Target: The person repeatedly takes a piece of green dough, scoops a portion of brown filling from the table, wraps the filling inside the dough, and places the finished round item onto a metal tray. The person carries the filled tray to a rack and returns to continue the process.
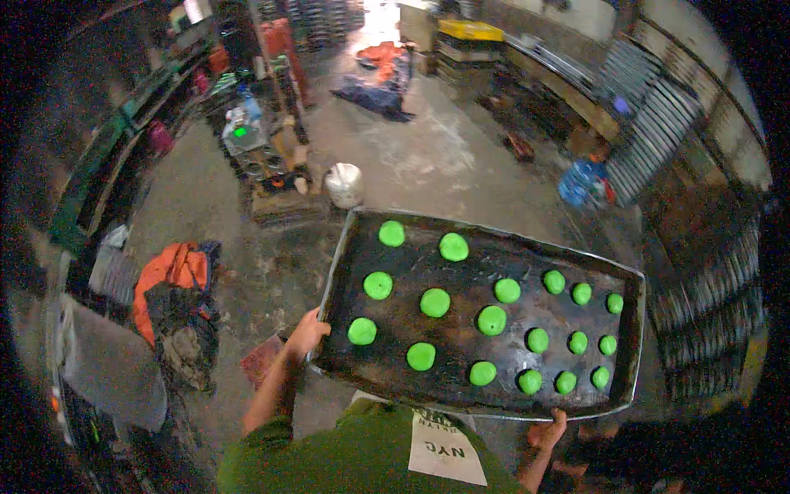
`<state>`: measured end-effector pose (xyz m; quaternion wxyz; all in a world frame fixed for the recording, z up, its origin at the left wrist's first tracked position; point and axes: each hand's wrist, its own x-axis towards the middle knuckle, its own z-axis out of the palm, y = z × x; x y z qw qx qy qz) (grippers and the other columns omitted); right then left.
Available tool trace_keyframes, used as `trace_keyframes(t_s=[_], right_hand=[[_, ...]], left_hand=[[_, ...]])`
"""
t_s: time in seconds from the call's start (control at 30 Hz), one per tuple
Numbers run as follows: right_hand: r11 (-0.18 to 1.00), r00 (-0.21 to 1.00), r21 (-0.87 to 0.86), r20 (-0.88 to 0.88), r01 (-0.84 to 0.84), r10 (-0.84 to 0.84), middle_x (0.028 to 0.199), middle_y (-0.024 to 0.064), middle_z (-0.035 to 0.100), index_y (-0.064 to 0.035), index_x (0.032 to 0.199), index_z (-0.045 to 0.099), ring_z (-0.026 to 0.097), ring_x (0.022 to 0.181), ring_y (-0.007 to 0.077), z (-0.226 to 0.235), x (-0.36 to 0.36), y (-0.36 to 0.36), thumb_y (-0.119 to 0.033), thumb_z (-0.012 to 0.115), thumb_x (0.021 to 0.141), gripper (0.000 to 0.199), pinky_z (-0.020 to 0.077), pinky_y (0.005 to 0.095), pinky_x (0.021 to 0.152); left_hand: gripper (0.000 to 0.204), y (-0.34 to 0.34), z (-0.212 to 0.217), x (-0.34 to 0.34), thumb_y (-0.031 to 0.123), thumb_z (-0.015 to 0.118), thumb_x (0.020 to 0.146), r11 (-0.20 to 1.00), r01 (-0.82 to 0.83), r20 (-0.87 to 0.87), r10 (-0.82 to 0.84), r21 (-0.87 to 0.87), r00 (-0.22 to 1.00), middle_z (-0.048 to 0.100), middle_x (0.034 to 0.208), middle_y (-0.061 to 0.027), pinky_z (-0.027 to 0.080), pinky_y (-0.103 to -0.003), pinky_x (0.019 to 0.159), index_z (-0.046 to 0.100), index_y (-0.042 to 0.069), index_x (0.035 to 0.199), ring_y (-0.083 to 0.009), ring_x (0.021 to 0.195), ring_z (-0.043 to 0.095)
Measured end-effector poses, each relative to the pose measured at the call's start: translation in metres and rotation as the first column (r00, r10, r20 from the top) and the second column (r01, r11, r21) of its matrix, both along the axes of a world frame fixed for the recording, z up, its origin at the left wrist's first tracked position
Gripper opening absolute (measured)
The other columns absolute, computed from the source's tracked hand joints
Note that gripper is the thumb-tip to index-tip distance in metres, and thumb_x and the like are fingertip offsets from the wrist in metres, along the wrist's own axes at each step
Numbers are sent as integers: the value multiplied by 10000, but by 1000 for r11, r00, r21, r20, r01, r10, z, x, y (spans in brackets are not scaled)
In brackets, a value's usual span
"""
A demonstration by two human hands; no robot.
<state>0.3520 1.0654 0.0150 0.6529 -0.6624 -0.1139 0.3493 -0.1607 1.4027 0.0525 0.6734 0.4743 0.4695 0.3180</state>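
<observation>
We hold with our left hand (308, 336) and right hand (546, 431) one dark rectangular metal tray (457, 340), bearing round bright-green pieces (435, 303).

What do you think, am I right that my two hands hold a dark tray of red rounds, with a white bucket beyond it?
Not quite: the rounds are green, not red, as the head view shows. Your left hand and right hand do hold the dark tray, and the white bucket is beyond it.
</observation>
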Motion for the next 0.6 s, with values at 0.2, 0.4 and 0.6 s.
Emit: trace_keyframes(t_s=[0.2, 0.4, 0.6], right_hand=[[982, 925, 188, -370, -22, 92, 877, 82, 596, -69, 866, 571, 609, 863, 273, 29, 52, 320, -193, 605, 745, 177, 506, 435, 811], [942, 868, 306, -421, -137, 263, 938, 85, 599, -72, 883, 580, 586, 850, 267, 34, 58, 617, -215, 600, 723, 215, 490, 415, 779], [972, 931, 218, -331, -83, 154, 1002, 80, 620, -83, 995, 585, 606, 979, 282, 78, 89, 821, -254, 617, 747, 303, 488, 456, 905]], left_hand=[[489, 90, -38, -18, 132, 595, 715, 927, -375, -193, 370, 8, 909, 649, 1009, -87, 494, -343, 799, 562, -30, 1176, -208, 902, 606], [494, 298, -75, -13, 189, 637, 668, 782, -597, -390, 613, 177, 687, 650, 955, -108, 500, -358, 787, 587, -38, 1105, -230, 863, 614], [504, 515, -30, 38, 175, 633, 648, 840, -541, -363, 517, 39, 776, 645, 917, -99, 493, -347, 755, 594, -40, 1101, -223, 814, 604]])
